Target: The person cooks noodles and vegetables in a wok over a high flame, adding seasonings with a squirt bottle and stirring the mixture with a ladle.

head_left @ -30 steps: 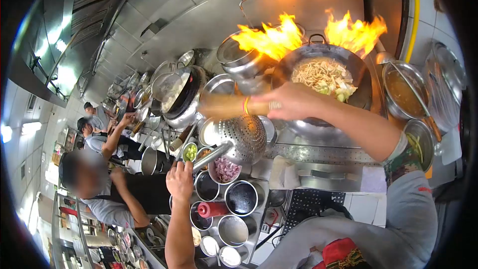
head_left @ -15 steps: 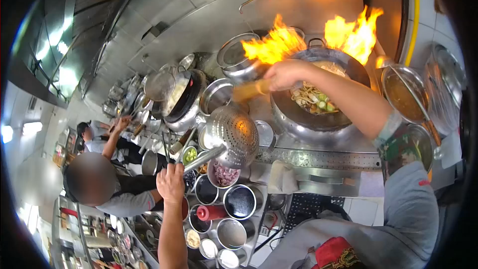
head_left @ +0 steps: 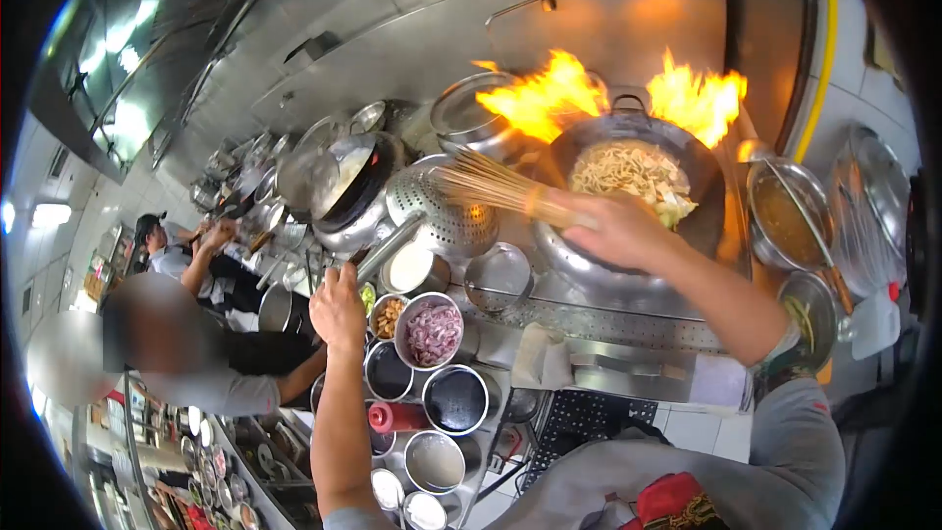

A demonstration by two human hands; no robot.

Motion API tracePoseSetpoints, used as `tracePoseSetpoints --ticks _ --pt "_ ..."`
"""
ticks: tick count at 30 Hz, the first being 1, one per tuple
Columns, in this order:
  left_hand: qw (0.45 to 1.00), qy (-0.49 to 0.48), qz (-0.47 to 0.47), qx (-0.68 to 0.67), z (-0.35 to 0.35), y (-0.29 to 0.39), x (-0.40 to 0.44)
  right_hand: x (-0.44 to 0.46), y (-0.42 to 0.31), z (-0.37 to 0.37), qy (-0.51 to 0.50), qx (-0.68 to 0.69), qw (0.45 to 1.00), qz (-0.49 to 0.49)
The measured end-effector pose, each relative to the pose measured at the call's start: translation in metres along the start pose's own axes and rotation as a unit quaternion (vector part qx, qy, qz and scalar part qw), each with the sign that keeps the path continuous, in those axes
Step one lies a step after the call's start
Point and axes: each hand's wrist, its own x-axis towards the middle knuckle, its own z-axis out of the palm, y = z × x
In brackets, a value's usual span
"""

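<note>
My left hand (head_left: 337, 308) is closed around the metal handle of a perforated strainer ladle (head_left: 456, 221), its bowl raised above the counter. In my right hand (head_left: 623, 229) is a bamboo wok brush (head_left: 505, 188), gripped at its bound end. The bristle tips point left and overlap the strainer's bowl; I cannot tell whether they touch it. Behind my right hand a large wok (head_left: 702, 191) holds pale strips of food (head_left: 628, 169) with some greenish pieces. Tall flames (head_left: 697, 98) rise at the wok's far side.
Seasoning pots stand below the strainer, including chopped purple onion (head_left: 432, 332), dark liquid (head_left: 455, 399) and a red bottle (head_left: 397, 418). A second wok (head_left: 358, 182) sits further left. A strainer bowl with a ladle (head_left: 790, 211) is at right. Co-workers (head_left: 211, 353) stand at left.
The brush and strainer now overlap, and the brush has stopped blurring. My right hand is lower and further right. Food in the wok has shifted. The whole view has tilted slightly.
</note>
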Motion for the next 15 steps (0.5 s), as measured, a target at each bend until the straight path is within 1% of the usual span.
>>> tracePoseSetpoints --ticks 1,2,3,5,6,7,8,10,11,12,14,15 --pt "1.000 0.012 0.001 -0.004 -0.003 0.006 0.005 0.000 -0.009 0.002 0.002 0.001 1.000 0.016" --pt "1.000 0.020 0.003 -0.006 -0.007 0.009 0.008 -0.012 -0.009 0.005 -0.020 -0.020 0.999 0.025" --pt "1.000 -0.009 -0.009 0.003 -0.010 0.010 0.010 -0.026 -0.011 0.010 -0.044 -0.042 0.998 0.032" --pt "0.995 -0.065 -0.076 -0.021 -0.013 0.008 0.002 -0.049 -0.002 0.010 -0.130 -0.065 0.988 0.045" --pt "0.989 -0.097 -0.107 -0.030 -0.013 0.004 -0.005 -0.063 0.007 0.011 -0.127 -0.073 0.988 0.047" --pt "0.982 -0.114 -0.130 -0.072 -0.010 -0.003 -0.016 -0.081 0.014 0.016 -0.126 -0.076 0.987 0.057" --pt "0.977 -0.108 -0.142 -0.112 0.003 -0.012 -0.035 -0.101 0.015 0.024 -0.131 -0.077 0.986 0.071" --pt "0.948 -0.113 -0.113 -0.276 -0.003 -0.016 -0.071 -0.153 -0.017 0.008 -0.109 -0.047 0.984 0.129" --pt "0.814 -0.257 -0.260 -0.451 -0.045 0.003 -0.078 -0.165 -0.031 -0.001 -0.089 -0.038 0.984 0.150" --pt "0.718 -0.344 -0.317 -0.515 -0.063 0.011 -0.088 -0.187 -0.039 -0.009 -0.068 0.017 0.986 0.152" --pt "0.551 -0.348 -0.381 -0.656 -0.054 0.034 -0.124 -0.238 -0.065 -0.018 -0.002 0.125 0.976 0.181" --pt "0.450 -0.350 -0.418 -0.707 -0.048 0.055 -0.129 -0.258 -0.057 -0.027 -0.026 0.106 0.975 0.196"
